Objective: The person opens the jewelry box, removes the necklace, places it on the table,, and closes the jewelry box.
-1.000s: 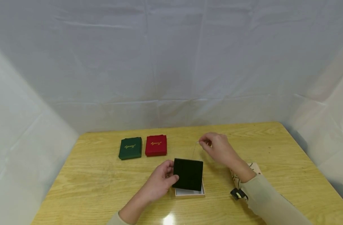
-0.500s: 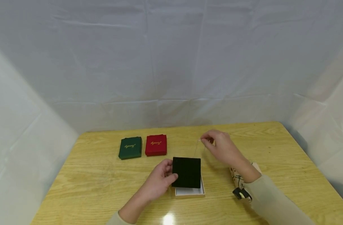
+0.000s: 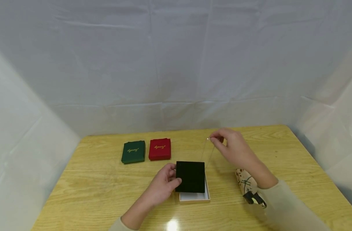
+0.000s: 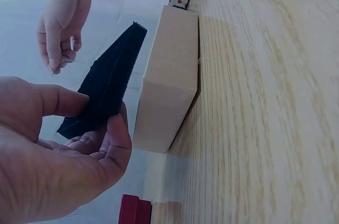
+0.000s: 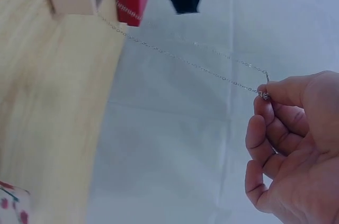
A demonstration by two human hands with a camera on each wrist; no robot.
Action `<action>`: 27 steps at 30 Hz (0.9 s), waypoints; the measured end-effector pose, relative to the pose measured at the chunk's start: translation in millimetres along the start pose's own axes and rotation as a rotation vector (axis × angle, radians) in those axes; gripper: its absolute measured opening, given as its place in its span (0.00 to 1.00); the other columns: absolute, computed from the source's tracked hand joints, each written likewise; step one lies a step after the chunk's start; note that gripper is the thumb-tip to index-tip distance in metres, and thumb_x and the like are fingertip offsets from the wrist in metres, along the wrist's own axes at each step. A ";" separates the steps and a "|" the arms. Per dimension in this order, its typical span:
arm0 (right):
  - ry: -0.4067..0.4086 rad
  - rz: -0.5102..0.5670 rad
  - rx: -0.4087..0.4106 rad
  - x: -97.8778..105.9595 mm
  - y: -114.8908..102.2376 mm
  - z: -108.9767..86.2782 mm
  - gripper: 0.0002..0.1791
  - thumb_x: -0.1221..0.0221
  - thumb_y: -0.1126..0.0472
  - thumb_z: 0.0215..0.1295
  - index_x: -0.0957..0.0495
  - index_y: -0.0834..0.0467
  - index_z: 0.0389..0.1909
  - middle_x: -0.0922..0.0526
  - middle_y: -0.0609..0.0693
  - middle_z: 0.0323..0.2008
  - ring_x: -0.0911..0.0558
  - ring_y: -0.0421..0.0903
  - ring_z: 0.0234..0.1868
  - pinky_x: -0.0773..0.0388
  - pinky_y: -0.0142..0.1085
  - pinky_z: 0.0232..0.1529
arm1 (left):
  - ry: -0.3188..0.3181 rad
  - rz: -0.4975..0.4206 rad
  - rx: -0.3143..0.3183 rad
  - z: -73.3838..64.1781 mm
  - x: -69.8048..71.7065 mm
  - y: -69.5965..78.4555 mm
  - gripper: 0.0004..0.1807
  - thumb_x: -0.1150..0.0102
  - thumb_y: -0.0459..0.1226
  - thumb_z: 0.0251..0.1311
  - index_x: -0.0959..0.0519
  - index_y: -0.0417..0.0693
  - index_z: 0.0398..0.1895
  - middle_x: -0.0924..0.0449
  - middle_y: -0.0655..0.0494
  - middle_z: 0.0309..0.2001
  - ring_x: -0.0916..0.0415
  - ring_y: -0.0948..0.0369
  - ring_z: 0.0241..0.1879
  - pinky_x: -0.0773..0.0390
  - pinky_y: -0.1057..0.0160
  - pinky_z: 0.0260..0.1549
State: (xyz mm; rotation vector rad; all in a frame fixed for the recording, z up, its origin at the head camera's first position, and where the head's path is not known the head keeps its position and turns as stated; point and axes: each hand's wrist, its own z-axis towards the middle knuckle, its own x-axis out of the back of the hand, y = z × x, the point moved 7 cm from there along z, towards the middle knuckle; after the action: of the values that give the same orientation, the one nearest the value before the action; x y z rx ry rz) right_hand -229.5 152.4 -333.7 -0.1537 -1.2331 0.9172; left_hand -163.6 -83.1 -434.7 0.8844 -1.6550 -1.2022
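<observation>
My left hand (image 3: 163, 185) holds a black square pad (image 3: 190, 177) by its left edge, thumb on top and fingers beneath. The pad is tilted over an open pale box (image 3: 194, 201) and hides much of it. To the right, my right hand (image 3: 232, 148) pinches a thin silver chain necklace (image 5: 204, 69) near its clasp, between thumb and index finger. Two strands slant down from the pinch towards the box and pad; their lower end is hidden behind the pad in the head view.
At the back left, a green box (image 3: 133, 151) and a red box (image 3: 160, 149) with gold lettering lie side by side on the wooden table (image 3: 98, 192). A patterned pouch or case (image 3: 246, 181) with a black strap lies under the right forearm. White sheeting (image 3: 176, 64) surrounds the table.
My right hand has moved up and to the right with the necklace, and a second strand now shows. The pad in my left hand has shifted slightly left and levelled out.
</observation>
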 end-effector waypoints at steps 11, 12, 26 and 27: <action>0.047 -0.014 0.020 23.8 -12.2 0.7 0.08 0.40 0.63 0.79 0.13 0.60 0.47 0.14 0.48 0.39 0.20 0.44 0.39 0.23 0.40 0.36 | -0.005 -0.011 0.001 2.1 -1.2 -1.1 0.25 0.41 0.33 0.74 0.34 0.30 0.68 0.16 0.44 0.53 0.22 0.50 0.54 0.20 0.48 0.57; 0.049 -0.015 0.022 25.6 -13.0 0.8 0.08 0.40 0.63 0.79 0.13 0.60 0.48 0.15 0.48 0.39 0.20 0.44 0.39 0.23 0.40 0.36 | -0.004 -0.012 0.001 2.1 -1.1 -1.2 0.25 0.41 0.33 0.74 0.33 0.30 0.68 0.16 0.44 0.53 0.22 0.51 0.54 0.21 0.48 0.57; 0.132 -0.028 0.087 49.7 -19.2 0.2 0.06 0.39 0.65 0.78 0.14 0.60 0.46 0.16 0.47 0.36 0.24 0.42 0.30 0.27 0.36 0.30 | -0.011 -0.036 0.003 2.0 -1.1 -1.5 0.23 0.42 0.32 0.74 0.33 0.31 0.67 0.16 0.45 0.52 0.21 0.52 0.52 0.20 0.50 0.55; 0.137 -0.031 0.090 51.2 -19.2 0.2 0.06 0.39 0.65 0.78 0.14 0.60 0.46 0.16 0.47 0.36 0.24 0.42 0.31 0.27 0.36 0.30 | -0.011 -0.034 0.003 2.0 -1.2 -1.5 0.23 0.41 0.32 0.74 0.33 0.31 0.66 0.16 0.45 0.52 0.21 0.52 0.52 0.20 0.50 0.55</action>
State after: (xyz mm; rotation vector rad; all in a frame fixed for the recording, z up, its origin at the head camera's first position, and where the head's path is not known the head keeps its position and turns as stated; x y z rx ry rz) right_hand -217.9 174.2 -284.9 -0.1232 -1.0629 0.9184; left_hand -165.0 -81.8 -436.7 0.9129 -1.6571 -1.2300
